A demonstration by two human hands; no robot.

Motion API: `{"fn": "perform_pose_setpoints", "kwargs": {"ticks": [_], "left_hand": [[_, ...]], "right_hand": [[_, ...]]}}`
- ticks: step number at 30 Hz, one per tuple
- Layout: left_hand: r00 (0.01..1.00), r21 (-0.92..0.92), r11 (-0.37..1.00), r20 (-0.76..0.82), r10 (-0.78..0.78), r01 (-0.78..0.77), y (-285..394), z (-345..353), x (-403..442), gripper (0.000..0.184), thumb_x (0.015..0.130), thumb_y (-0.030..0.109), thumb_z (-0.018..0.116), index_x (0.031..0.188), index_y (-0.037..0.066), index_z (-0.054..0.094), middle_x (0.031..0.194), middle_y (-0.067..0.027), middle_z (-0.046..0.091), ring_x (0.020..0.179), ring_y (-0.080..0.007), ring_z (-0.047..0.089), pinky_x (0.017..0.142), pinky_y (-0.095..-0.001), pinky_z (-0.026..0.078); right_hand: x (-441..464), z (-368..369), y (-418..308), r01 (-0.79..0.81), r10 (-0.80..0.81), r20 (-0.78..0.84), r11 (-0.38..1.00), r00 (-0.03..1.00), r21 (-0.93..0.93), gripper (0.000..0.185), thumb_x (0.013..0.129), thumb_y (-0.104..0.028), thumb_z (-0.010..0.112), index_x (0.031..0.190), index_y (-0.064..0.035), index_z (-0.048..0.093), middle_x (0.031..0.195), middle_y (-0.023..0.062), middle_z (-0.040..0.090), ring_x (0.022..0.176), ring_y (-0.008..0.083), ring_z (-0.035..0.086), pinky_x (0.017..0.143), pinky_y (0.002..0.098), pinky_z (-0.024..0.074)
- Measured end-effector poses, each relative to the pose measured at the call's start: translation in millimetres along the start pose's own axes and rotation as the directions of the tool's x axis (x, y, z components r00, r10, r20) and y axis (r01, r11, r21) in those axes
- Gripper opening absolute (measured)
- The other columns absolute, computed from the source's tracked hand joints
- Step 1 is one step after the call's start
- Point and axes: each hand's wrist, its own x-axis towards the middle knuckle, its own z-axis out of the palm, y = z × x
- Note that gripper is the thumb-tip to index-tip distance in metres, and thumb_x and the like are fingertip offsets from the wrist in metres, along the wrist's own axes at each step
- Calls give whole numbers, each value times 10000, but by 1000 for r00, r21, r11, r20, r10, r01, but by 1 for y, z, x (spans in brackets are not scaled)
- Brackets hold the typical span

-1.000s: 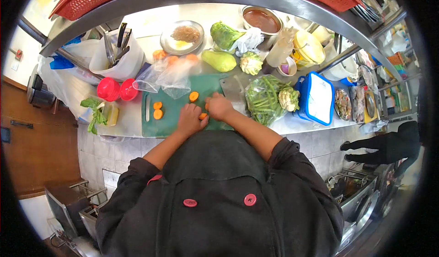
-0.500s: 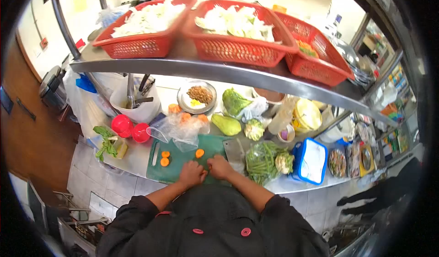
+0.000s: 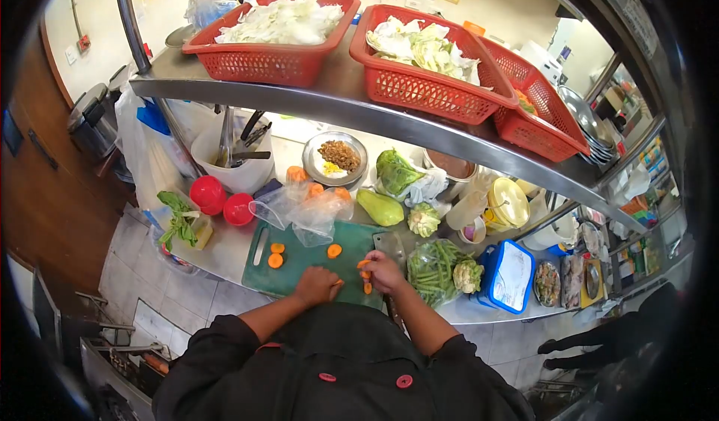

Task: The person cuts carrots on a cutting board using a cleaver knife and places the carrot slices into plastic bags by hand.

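On a green cutting board (image 3: 305, 230), my left hand (image 3: 318, 285) is curled closed, with a bit of orange carrot showing at its fingertips. My right hand (image 3: 385, 273) pinches carrot pieces (image 3: 365, 265) at the board's right side, and another orange piece shows just below its fingers. Carrot slices (image 3: 276, 260) lie at the board's left, and a single slice (image 3: 334, 251) is between them and my right hand. A flat grey metal piece, perhaps a cleaver blade (image 3: 388, 243), lies along the right edge, partly hidden by that hand.
Behind the board are a plastic bag (image 3: 311, 215) by carrots, a green chayote-like vegetable (image 3: 380, 207) and a metal plate (image 3: 335, 159). Bagged green beans (image 3: 434, 271), cauliflower (image 3: 468, 276) and a blue tub (image 3: 505, 275) stand right. A steel shelf (image 3: 359, 107) with red baskets crosses overhead.
My right hand has risen slightly and shifted right, with carrot pieces now visible at its fingers. My left hand stays low on the board. The view has shifted slightly.
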Motion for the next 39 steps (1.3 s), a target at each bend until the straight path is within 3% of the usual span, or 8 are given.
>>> {"fn": "perform_pose_setpoints", "kwargs": {"ticks": [2, 7, 13, 19, 27, 29, 30, 39], "left_hand": [[998, -69, 996, -30, -55, 53, -7, 6, 1, 277, 830, 334, 652, 703, 93, 602, 695, -123, 607, 675, -337, 598, 618, -474, 442], [912, -430, 882, -253, -324, 194, 17, -39, 27, 231, 827, 286, 656, 741, 73, 623, 717, -128, 606, 682, -349, 595, 630, -489, 449], [971, -608, 763, -217, 105, -219, 58, -67, 78, 169, 790, 224, 664, 861, 70, 666, 798, -122, 619, 769, -335, 592, 708, -433, 465], [865, -494, 716, -197, 461, -494, 123, -86, 124, 235, 638, 128, 652, 865, 67, 660, 910, -102, 646, 834, -312, 597, 749, -418, 461], [897, -431, 804, -351, 268, -409, 163, -65, 339, 164, 876, 199, 653, 919, 41, 659, 911, -134, 673, 853, -286, 650, 754, -375, 498], [917, -151, 932, -286, 277, -329, 185, -56, 414, 405, 933, 425, 567, 1053, 50, 664, 1022, -195, 671, 953, -324, 646, 843, -412, 492], [798, 464, 725, -61, 599, -509, 175, -34, 463, 463, 944, 452, 537, 1134, 41, 634, 1146, -216, 638, 1035, -395, 607, 929, -442, 462], [930, 264, 904, -57, 364, -338, 232, 91, 672, 595, 927, 478, 527, 1274, -5, 555, 1347, -240, 521, 1246, -373, 499, 1065, -434, 359]], "right_hand": [[-15, -2, -1, -6, -21, 58, 903, 998, 430, 127, 845, -66, 594, 959, -86, 541, 860, 116, 626, 686, 244, 607, 572, 364, 492], [-34, 4, 4, -108, -28, 204, 774, 978, 624, 297, 936, -365, 527, 1021, -82, 551, 926, 103, 644, 741, 233, 625, 551, 384, 488], [-71, 55, -31, -105, -113, 224, 628, 968, 771, 561, 971, -552, 389, 1189, -68, 569, 1105, 119, 636, 964, 261, 627, 796, 403, 509], [-107, 23, -26, 198, -184, -135, 382, 974, 903, 510, 1000, -469, 380, 1187, -32, 565, 1166, 150, 622, 1098, 279, 600, 989, 420, 457], [-178, -66, -15, 334, -307, -247, 272, 919, 903, 334, 985, -391, 456, 1117, -101, 557, 1028, 139, 618, 779, 261, 608, 514, 322, 432], [-194, -89, -7, 377, -316, -274, 333, 908, 864, 347, 984, -385, 450, 1152, -97, 549, 1066, 143, 617, 812, 270, 642, 520, 338, 471], [-201, -99, -1, 388, -313, -294, 303, 903, 870, 347, 984, -385, 450, 1152, -97, 549, 1066, 143, 617, 812, 270, 642, 520, 338, 471], [-239, -150, 48, 348, -228, -305, 179, 925, 920, 375, 977, -382, 468, 1118, -54, 583, 1052, 167, 629, 779, 260, 670, 491, 318, 513]]}}
